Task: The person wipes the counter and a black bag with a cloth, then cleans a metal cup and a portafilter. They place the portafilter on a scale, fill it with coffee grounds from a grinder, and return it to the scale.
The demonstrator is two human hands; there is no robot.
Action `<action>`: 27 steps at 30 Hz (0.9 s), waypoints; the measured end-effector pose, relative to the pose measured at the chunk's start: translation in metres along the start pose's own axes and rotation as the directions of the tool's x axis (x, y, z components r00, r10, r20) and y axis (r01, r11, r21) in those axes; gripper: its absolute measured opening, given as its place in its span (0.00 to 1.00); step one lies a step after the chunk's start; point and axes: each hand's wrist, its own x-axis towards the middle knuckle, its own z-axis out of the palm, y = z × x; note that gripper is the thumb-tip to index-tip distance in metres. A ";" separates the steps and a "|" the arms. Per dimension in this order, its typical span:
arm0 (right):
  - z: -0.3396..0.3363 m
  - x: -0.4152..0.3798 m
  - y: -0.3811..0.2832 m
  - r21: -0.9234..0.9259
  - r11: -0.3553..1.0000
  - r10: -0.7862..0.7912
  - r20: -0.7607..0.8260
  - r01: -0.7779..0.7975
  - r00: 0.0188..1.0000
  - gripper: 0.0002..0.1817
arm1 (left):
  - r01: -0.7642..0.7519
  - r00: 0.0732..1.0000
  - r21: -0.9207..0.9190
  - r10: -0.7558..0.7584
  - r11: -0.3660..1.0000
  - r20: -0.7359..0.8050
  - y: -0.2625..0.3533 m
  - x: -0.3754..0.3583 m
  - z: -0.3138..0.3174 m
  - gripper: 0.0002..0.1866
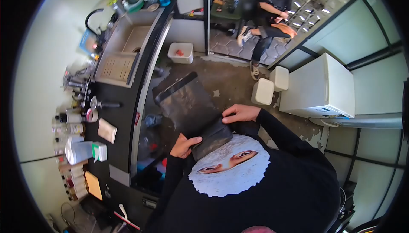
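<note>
In front of my chest I hold a flat black bag (187, 105) with a glossy, creased surface. Its near end is folded over into a flap, and the far end slants away over the floor. My left hand (184, 146) pinches the left edge at the fold, thumb on top. On the opposite edge, my right hand (241, 113) is closed with thumb and finger at the crease. The undersides of the bag and the fingers beneath it are hidden.
Along the left runs a black counter (115, 148) with a sink (138, 37), bottles and a portafilter (104, 104). A white bin (180, 52) and lidded containers (263, 91) stand on the floor near a white fridge (317, 88). Beyond the doorway sits a person (272, 11).
</note>
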 end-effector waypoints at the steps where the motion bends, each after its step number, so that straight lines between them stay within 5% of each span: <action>1: 0.002 -0.001 -0.004 0.040 0.998 -0.048 -0.031 0.049 0.998 0.20 | -0.156 0.985 0.055 0.152 0.986 0.076 -0.007 0.006 -0.003 0.33; 2: 0.000 0.001 -0.006 0.065 0.997 -0.049 -0.044 0.052 0.998 0.20 | -0.301 0.945 0.102 0.283 0.948 0.163 -0.014 0.007 -0.006 0.30; 7: 0.003 0.002 -0.036 -0.055 0.998 -0.001 -0.071 -0.003 0.997 0.21 | -0.177 0.984 0.043 0.177 0.983 -0.012 -0.023 -0.004 -0.006 0.27; 9: 0.011 0.010 -0.039 -0.197 0.978 -0.066 -0.003 0.064 0.998 0.20 | -0.265 0.964 0.082 0.267 0.961 -0.013 -0.027 -0.010 -0.006 0.27; 13: 0.033 0.020 -0.036 -0.177 0.952 -0.260 -0.051 0.248 0.964 0.19 | -0.288 0.957 0.107 0.291 0.952 -0.008 -0.041 -0.016 -0.020 0.28; 15: 0.037 0.022 -0.033 -0.157 0.976 -0.163 -0.054 0.153 0.985 0.18 | -0.364 0.914 0.275 0.398 0.890 -0.077 -0.047 -0.019 -0.021 0.27; 18: 0.049 0.024 -0.036 -0.151 0.976 -0.173 -0.104 0.157 0.979 0.18 | -0.408 0.884 0.297 0.455 0.863 -0.106 -0.048 -0.024 -0.019 0.25; 20: 0.049 0.021 -0.043 -0.134 0.990 -0.048 -0.071 0.038 0.996 0.18 | -0.451 0.858 0.267 0.497 0.851 -0.134 -0.049 -0.025 -0.016 0.21; 23: 0.055 0.025 -0.034 0.138 0.989 0.051 -0.033 -0.046 0.998 0.17 | -0.456 0.855 0.244 0.497 0.856 -0.145 -0.056 -0.024 -0.019 0.20; 27: 0.056 0.031 -0.035 -0.028 0.995 0.097 -0.034 -0.098 0.995 0.16 | -0.427 0.867 0.239 0.470 0.872 -0.165 -0.065 -0.020 -0.037 0.20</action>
